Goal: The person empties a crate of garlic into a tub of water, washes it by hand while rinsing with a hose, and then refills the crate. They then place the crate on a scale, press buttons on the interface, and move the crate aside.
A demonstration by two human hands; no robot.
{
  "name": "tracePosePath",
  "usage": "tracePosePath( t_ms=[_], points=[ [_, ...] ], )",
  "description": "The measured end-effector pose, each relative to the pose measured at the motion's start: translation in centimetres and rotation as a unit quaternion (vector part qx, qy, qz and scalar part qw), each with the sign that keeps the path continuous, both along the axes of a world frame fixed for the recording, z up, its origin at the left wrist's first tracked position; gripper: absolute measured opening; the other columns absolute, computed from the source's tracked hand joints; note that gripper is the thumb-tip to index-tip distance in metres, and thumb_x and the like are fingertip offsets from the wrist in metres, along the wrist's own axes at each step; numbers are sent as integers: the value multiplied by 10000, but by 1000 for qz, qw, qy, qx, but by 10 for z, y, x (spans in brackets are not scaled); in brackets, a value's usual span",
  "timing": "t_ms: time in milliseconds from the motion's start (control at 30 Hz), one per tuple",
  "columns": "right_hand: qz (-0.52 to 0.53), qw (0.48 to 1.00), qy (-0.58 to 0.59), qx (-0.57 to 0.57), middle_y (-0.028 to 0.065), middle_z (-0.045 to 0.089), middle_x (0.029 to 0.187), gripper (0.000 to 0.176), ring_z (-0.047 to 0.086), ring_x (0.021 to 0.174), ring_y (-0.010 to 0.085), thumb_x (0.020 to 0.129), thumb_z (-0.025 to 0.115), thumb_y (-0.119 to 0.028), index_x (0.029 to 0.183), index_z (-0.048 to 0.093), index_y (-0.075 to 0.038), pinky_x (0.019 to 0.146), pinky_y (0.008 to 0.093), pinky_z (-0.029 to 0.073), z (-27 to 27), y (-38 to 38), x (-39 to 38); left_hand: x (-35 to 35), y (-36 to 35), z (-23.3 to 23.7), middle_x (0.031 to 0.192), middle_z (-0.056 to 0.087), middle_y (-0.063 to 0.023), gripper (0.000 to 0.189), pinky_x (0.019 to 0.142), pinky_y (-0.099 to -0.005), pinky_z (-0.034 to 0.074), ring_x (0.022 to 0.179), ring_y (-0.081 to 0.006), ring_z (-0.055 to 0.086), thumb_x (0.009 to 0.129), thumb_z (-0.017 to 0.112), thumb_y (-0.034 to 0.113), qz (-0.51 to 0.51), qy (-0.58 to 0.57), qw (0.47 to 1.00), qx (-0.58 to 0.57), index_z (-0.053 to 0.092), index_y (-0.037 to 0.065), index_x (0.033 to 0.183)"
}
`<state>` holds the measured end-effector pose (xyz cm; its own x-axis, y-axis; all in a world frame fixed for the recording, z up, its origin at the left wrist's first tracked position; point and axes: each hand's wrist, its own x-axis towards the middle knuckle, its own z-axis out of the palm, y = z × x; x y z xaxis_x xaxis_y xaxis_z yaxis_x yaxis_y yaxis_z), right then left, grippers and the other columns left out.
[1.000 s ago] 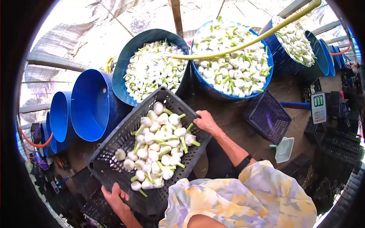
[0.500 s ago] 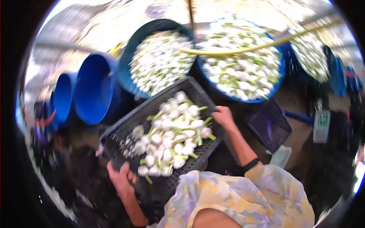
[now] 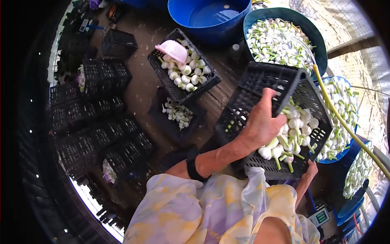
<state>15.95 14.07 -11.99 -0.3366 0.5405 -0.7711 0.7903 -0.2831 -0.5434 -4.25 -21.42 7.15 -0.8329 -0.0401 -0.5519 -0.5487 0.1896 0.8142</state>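
A black plastic crate (image 3: 313,95) of white garlic bulbs (image 3: 293,128) with short green stems is tilted in front of me. My left hand (image 3: 262,120), with a black band at the wrist, is closed on the crate's raised dark wall. Its thumb and fingers show, partly against the slatted side. My right hand (image 3: 310,173) grips the lower right corner of the crate, its fingers partly hidden. Beyond the crate stands a dark green tub (image 3: 319,36) full of garlic in water. A blue tub (image 3: 352,129), also heaped with garlic, is just right of the crate.
A yellow hose (image 3: 343,120) runs over the tubs. On the left, another black crate (image 3: 211,83) holds garlic and a pink basket (image 3: 174,50). Stacked black crates (image 3: 101,110) stand further left. A blue tub (image 3: 191,25) is at the back, and a scale (image 3: 319,217) lower right.
My view has swung left, bringing the stacked crates and pink basket into sight. The garlic crate is now tilted more steeply, and both hands remain on it.
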Motion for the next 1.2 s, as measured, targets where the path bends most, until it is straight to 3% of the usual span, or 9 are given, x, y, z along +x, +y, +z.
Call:
tracePosePath(
  t_ms=[67,233,300,500,567,667,800,1100,1200],
  points=[
    [-9,1000,7,27,77,618,803,174,590,675,176,777,542,-24,925,613,32,626,295,485,16,-6,6,2,-9,7,826,579,-238,444,742,-432,444,809,-395,595,718,582,77,-15,-44,999,18,379,13,1108],
    [-23,999,5,39,76,610,826,181,590,704,182,773,550,-25,936,598,40,649,299,486,23,-27,36,17,-22,-4,841,596,-253,447,767,-452,440,849,-423,591,725,573,36,-9,-25,998,60,356,14,1115],
    [-45,999,-6,28,85,606,838,201,589,710,188,768,558,-25,953,591,49,654,310,485,18,-33,57,28,-26,-5,791,543,-138,406,643,-338,435,711,-176,534,737,572,41,-3,69,997,29,405,-5,1104],
    [-68,997,-38,12,150,618,1005,420,608,887,236,746,612,-29,1135,533,106,771,337,498,10,-71,12,-8,-40,6,774,510,-65,395,509,-278,402,605,-112,477,723,599,59,10,-36,997,69,447,12,1085],
    [-23,997,-35,72,42,632,835,276,566,726,111,729,638,-60,985,645,44,637,257,454,2,-85,-59,-47,-39,-31,756,512,-41,441,453,-256,404,532,-100,466,733,601,30,12,63,996,61,428,0,1138],
    [6,998,-22,56,18,634,789,201,556,691,94,733,625,-52,919,678,5,623,256,450,-21,-57,-85,-85,-17,-6,648,466,-32,478,347,-226,317,433,-69,382,757,563,13,49,-62,996,33,364,11,1192],
    [26,982,95,163,26,568,635,332,511,566,73,765,551,-92,1082,638,-49,532,262,426,-64,-41,-86,-72,0,-10,664,443,-34,373,362,-230,336,457,-84,393,782,543,28,71,-35,996,33,389,33,1121],
    [90,971,145,165,193,646,839,405,612,682,248,770,495,-61,1164,584,-77,688,321,475,-67,13,-77,-43,71,1,631,424,-16,309,360,-239,318,437,-87,381,777,548,14,50,13,999,-16,416,48,1054],
    [58,963,192,178,197,618,1042,402,604,945,328,777,495,-80,1172,568,-84,828,355,460,-89,51,-64,-20,103,-11,622,390,-3,230,347,-236,314,435,-93,377,797,540,56,18,-11,997,-73,429,82,997]
  ],
)
